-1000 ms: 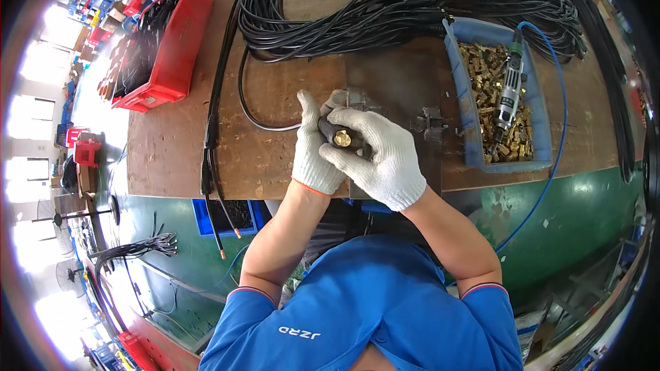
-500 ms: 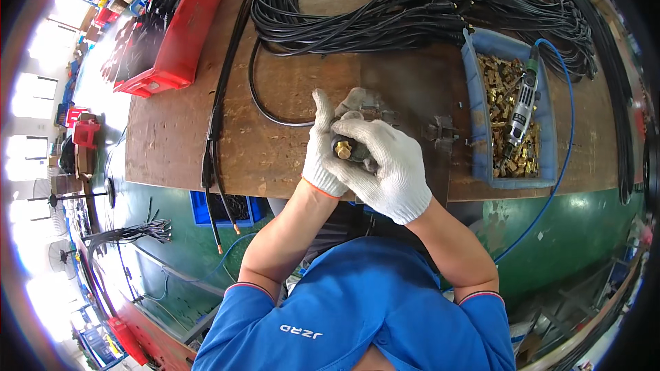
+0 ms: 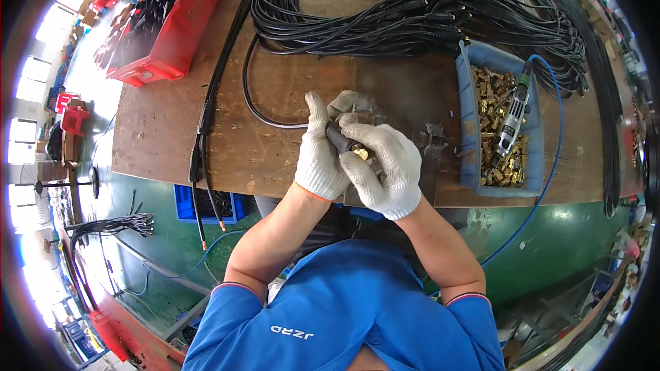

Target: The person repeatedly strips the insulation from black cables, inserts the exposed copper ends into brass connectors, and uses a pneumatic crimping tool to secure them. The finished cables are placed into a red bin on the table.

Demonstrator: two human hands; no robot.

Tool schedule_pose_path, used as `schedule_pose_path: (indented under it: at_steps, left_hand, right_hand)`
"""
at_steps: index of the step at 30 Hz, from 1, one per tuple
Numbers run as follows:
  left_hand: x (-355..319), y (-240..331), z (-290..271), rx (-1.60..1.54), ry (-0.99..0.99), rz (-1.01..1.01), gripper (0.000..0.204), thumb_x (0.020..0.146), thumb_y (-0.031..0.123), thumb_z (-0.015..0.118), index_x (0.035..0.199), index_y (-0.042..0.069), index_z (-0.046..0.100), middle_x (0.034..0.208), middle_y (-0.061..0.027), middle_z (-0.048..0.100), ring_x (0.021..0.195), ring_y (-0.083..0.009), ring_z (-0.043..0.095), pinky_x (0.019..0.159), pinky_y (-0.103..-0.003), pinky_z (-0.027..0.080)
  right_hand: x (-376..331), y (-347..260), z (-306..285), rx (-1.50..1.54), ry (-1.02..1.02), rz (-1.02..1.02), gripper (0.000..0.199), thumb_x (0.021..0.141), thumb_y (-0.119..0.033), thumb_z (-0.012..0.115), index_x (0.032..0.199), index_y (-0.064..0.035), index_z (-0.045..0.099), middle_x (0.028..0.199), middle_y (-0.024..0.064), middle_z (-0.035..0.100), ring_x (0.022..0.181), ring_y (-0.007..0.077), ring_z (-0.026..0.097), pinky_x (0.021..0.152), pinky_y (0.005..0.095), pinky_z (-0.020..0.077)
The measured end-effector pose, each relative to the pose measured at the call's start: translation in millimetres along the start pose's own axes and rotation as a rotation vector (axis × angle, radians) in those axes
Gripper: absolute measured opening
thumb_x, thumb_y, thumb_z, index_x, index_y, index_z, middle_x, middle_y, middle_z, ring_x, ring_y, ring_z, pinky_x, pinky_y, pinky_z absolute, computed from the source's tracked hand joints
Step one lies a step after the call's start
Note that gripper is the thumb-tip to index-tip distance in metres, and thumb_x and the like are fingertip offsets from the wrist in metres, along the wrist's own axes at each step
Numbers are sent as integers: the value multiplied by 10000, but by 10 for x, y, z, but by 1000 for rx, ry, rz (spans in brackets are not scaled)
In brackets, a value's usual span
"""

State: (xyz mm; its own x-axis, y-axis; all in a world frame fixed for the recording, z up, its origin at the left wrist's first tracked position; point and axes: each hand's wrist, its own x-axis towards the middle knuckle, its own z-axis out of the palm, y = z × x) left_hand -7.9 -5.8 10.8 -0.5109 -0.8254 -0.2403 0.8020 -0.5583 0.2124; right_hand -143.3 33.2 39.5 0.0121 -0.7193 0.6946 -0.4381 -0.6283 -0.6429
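Note:
Both my hands wear white knit gloves and meet over the front of a brown wooden workbench (image 3: 179, 130). My left hand (image 3: 320, 151) grips the black end of a cable (image 3: 260, 113) that curves away to the left. My right hand (image 3: 385, 165) pinches a small brass fitting (image 3: 360, 154) against that cable end. The fingers cover most of the joint between them.
A blue bin (image 3: 469, 130) of brass fittings with a powered screwdriver (image 3: 510, 120) stands at the right. Bundles of black cables (image 3: 412, 14) fill the back of the bench. A red bin (image 3: 175, 24) sits at the back left. A small metal fixture (image 3: 432, 141) lies beside my right hand.
My hands stay together on the cable end and fitting; my right hand's fingers have shifted slightly on the brass piece. The view has tilted a little.

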Motion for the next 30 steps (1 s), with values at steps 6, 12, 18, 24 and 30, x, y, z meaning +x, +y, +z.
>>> schedule_pose_path:
  at_steps: [6,12,18,24,30]
  left_hand:
    - [16,-88,207,-16,176,7,580,1040,669,600,1237,138,725,819,15,724,810,-180,751,761,-381,660]
    - [39,-59,49,52,11,18,644,1046,715,546,1286,132,676,1052,-54,745,964,-226,745,852,-413,650]
    - [181,-145,-178,-30,-214,63,756,1067,773,409,1220,82,672,1047,-40,686,963,-162,662,874,-334,583]
    - [-363,224,-8,1069,108,300,533,1160,504,512,1261,10,684,1043,-54,754,892,-146,700,839,-320,575]
    - [-1213,1182,-108,2337,802,869,254,924,255,797,1114,89,764,1012,-173,773,940,-364,765,810,-455,606]
  right_hand:
    - [-77,-7,-26,-46,-31,64,512,787,-187,961,1206,-12,724,1127,168,804,834,306,760,758,387,612]
    - [-22,-18,27,-113,-40,19,440,839,-164,920,1210,-24,728,1126,156,809,857,317,771,761,395,620]
    - [-21,61,1,-300,-46,-179,394,909,-232,854,1223,-32,726,1009,133,783,740,295,719,665,429,570]
    - [483,149,-115,201,273,378,347,989,-138,743,1299,2,677,1003,66,762,779,179,704,700,349,565]
    - [733,494,-288,614,502,696,483,997,-146,772,1420,18,604,1054,105,738,759,168,702,692,336,589]
